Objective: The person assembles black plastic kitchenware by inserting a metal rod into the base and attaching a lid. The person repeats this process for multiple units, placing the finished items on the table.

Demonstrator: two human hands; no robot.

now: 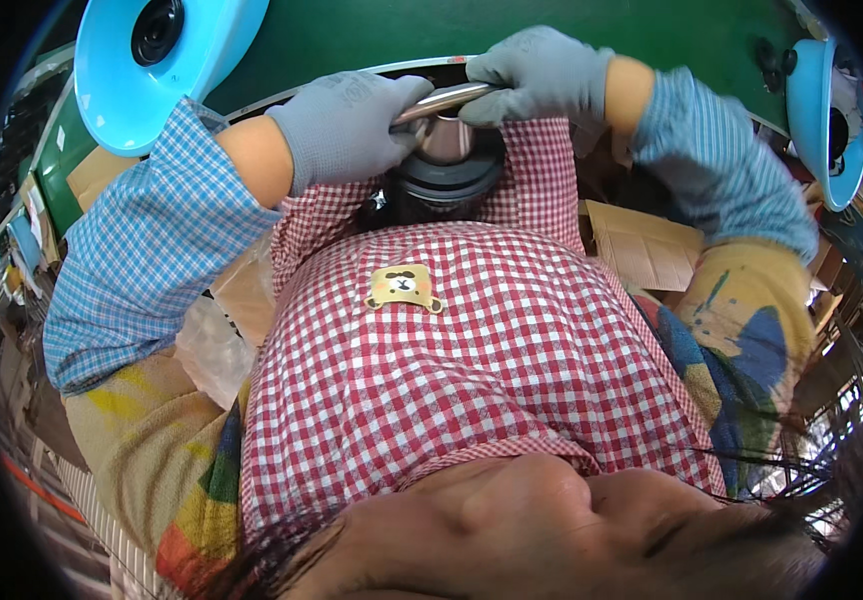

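Note:
My left hand, in a grey glove, is closed round the left end of a shiny curved metal bar. At the bar's right end my right hand, gloved the same way, grips it with bent fingers. Right below the bar is a short metal cylinder on a black round base, close in front of my apron. Whether the bar touches the cylinder I cannot tell. The bar's ends are partly hidden by my gloves.
A green table spans the far side. On its left stands a blue bowl with a black round part inside; another blue bowl is at the right. Small black parts lie beside it. Below is cardboard.

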